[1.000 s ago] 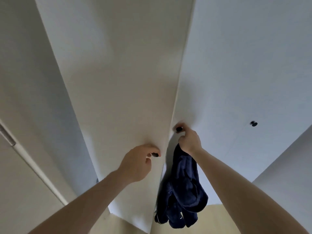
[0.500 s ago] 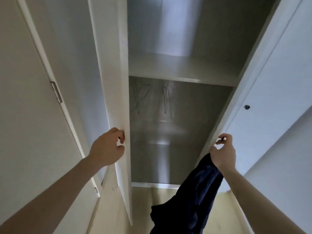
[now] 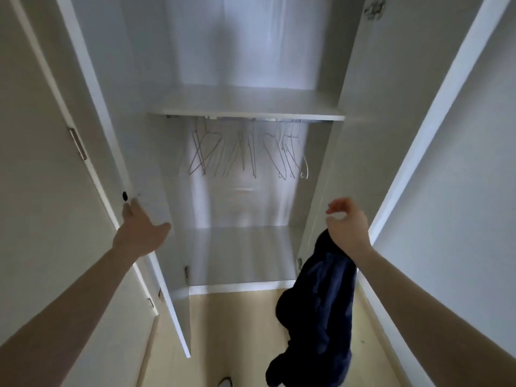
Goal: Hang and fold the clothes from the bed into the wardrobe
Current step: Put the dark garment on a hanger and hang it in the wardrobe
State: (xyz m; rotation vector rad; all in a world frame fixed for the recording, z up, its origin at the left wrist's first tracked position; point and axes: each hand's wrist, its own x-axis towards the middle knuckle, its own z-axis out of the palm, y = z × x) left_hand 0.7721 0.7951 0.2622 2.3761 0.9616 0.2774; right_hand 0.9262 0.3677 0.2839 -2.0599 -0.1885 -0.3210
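Note:
The white wardrobe (image 3: 251, 107) stands open in front of me, both doors swung wide. Several thin wire hangers (image 3: 245, 152) hang on a rail under its upper shelf. My left hand (image 3: 139, 230) is spread flat against the left door (image 3: 145, 191), just below its small black knob (image 3: 124, 195). My right hand (image 3: 347, 227) is beside the right door (image 3: 363, 135), its fingers curled round the top of a dark blue garment (image 3: 315, 317), which hangs down toward the floor.
Below the hangers the wardrobe's bottom board (image 3: 240, 255) is bare. A closed door with a metal handle (image 3: 78, 143) stands to the left. White wall panels are at the right. Pale wooden floor (image 3: 231, 331) shows below.
Both doors, shut a second ago, have swung fully open. My left hand has let go of the knob and now presses flat on the door. The right hand has left its knob, still holding the garment.

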